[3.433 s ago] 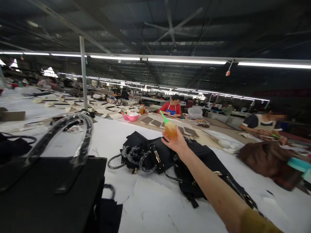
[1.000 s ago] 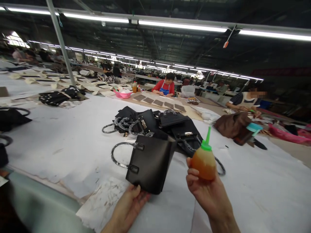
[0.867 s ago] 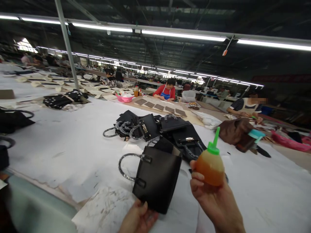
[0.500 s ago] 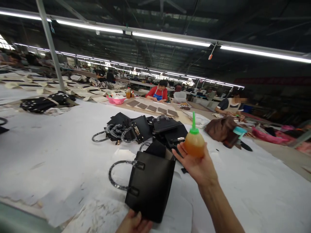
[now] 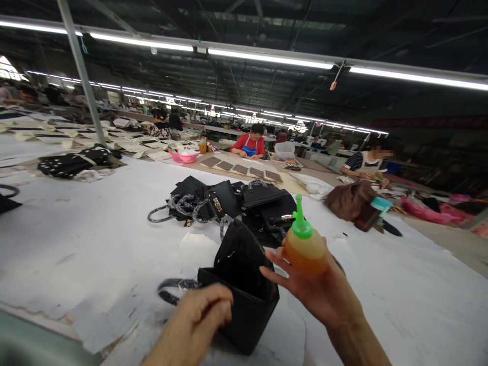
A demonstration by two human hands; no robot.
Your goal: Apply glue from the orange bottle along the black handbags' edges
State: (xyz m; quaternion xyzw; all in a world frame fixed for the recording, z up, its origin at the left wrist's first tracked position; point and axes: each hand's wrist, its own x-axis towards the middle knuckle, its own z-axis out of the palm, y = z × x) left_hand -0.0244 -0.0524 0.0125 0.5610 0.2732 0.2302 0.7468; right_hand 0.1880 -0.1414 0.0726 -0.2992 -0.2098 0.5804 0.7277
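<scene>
Big factory hall, dark ceiling point(image 5: 244, 15), long fluorescent tube lights point(image 5: 267, 58), grey steel pole point(image 5: 82, 71) on left. Long white-covered table point(image 5: 95, 223); more tables behind with seated workers point(image 5: 249, 145).

The black handbag point(image 5: 244, 300) has tipped over: a moment ago its flat side faced the camera, now its open mouth does. The left hand point(image 5: 198, 320) has moved from the bag's bottom edge to its near rim. The right hand point(image 5: 324, 295), earlier stretched far out over the pile of bags point(image 5: 229, 201), has drawn the orange bottle point(image 5: 305, 249) close, fingers at the bag's mouth.
</scene>
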